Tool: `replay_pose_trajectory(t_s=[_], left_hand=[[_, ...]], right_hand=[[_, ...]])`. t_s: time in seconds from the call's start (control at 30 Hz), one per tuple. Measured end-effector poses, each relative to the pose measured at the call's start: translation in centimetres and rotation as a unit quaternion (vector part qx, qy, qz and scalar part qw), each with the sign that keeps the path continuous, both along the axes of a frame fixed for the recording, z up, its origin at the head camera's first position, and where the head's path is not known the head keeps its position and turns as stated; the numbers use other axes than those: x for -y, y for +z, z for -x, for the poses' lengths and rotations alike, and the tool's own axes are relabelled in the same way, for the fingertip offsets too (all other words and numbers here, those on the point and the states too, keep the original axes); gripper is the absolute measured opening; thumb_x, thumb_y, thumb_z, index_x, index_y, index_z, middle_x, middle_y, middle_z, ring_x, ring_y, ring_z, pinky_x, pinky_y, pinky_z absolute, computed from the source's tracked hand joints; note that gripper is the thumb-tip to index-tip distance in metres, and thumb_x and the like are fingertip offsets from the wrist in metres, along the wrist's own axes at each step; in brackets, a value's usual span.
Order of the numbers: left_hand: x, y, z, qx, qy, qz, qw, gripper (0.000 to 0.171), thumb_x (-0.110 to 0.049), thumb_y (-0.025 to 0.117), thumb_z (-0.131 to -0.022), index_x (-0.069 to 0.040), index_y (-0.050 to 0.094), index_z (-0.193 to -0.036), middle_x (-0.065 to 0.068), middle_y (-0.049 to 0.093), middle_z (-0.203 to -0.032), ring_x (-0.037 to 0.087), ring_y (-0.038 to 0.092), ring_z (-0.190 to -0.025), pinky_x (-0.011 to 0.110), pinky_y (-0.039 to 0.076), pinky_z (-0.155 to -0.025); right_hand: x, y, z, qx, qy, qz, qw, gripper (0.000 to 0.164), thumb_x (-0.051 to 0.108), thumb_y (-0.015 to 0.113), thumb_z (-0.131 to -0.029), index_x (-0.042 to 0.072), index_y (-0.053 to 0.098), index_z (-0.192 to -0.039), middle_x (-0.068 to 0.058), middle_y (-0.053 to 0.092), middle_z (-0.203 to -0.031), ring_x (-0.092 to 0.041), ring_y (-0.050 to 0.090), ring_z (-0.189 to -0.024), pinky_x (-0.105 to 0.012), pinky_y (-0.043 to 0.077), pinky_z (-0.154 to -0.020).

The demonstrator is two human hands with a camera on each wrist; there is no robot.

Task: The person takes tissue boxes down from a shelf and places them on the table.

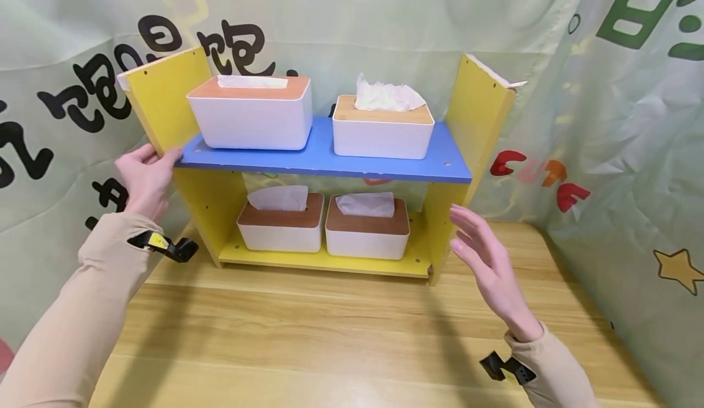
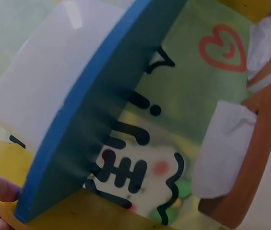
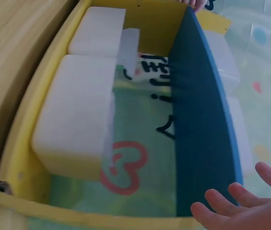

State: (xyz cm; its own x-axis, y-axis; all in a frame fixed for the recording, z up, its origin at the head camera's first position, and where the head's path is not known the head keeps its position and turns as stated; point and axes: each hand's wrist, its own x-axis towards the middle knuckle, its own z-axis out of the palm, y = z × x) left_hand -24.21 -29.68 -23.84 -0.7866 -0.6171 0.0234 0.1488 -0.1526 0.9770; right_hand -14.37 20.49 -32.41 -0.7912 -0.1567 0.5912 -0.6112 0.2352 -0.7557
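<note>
One yellow-and-blue shelf unit (image 1: 321, 160) at view centre, upright on wooden table (image 1: 330, 335). Loaded, by its own clock: upper-left tissue box (image 1: 250, 115) at 10, upper-right tissue box (image 1: 383, 133) at 2, lower-left tissue box (image 1: 282, 228) at 7, lower-right tissue box (image 1: 367, 234) at 5. Gripping left side panel (image 1: 170, 109) with left hand (image 1: 145, 176) at 9 o'clock, fingers curled round its front edge. With right hand (image 1: 492, 261) at 4 o'clock, holding nothing, fingers extended near right side panel (image 1: 475, 121); can't tell if touching. Likely step: steadying the shelf unit. Next, probably needing a matching right-hand grip, kept level against slide-off.
</note>
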Motion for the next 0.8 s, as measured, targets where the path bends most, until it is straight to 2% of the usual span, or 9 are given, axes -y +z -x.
replay_pose_trajectory(t_s=[0.2,0.43,0.53,0.63,0.8], left_hand=[[0.4,-0.2,0.2,0.037,0.019,0.040,0.9983,0.054,-0.007,0.077,-0.085,-0.007,0.062,-0.137,-0.019,0.064,-0.065,-0.003,0.063,-0.072,0.008,0.050,-0.063],[0.5,0.0,0.3,0.035,0.008,0.072,0.9967,0.057,-0.008,0.079,-0.084,-0.002,0.059,-0.138,-0.021,0.063,-0.060,-0.006,0.063,-0.066,0.008,0.050,-0.062],[0.6,-0.1,0.2,0.033,0.006,0.067,0.9972,0.058,-0.008,0.079,-0.084,-0.001,0.059,-0.138,-0.020,0.064,-0.059,-0.006,0.064,-0.065,0.008,0.050,-0.062],[0.7,-0.1,0.1,0.034,0.007,0.066,0.9972,0.058,-0.008,0.079,-0.084,-0.001,0.059,-0.138,-0.019,0.064,-0.059,-0.006,0.064,-0.064,0.007,0.050,-0.062],[0.7,-0.1,0.1,0.032,0.006,0.072,0.9969,0.058,-0.008,0.079,-0.084,0.000,0.059,-0.138,-0.021,0.064,-0.057,-0.007,0.063,-0.063,0.009,0.049,-0.059]], right_hand=[[1.4,2.0,1.0,-0.023,0.022,0.033,0.999,0.045,-0.007,0.048,-0.099,-0.004,0.046,-0.144,0.004,0.053,-0.146,-0.006,0.050,-0.134,-0.015,0.042,-0.110],[2.8,4.7,2.6,-0.039,0.041,0.108,0.993,0.041,-0.007,0.049,-0.098,-0.007,0.049,-0.139,-0.002,0.056,-0.140,-0.016,0.056,-0.129,-0.020,0.045,-0.110],[3.2,6.2,3.4,-0.020,0.039,0.127,0.991,0.043,-0.006,0.054,-0.097,-0.002,0.049,-0.139,-0.001,0.055,-0.139,-0.026,0.053,-0.131,-0.023,0.046,-0.111],[3.5,7.5,4.3,0.017,0.027,0.129,0.991,0.050,-0.002,0.059,-0.096,0.005,0.045,-0.143,-0.001,0.051,-0.141,-0.027,0.048,-0.136,-0.026,0.043,-0.114],[3.7,9.1,5.5,0.064,0.023,0.123,0.990,0.064,0.003,0.065,-0.094,0.008,0.035,-0.151,-0.011,0.040,-0.155,-0.027,0.038,-0.146,-0.040,0.031,-0.125]])
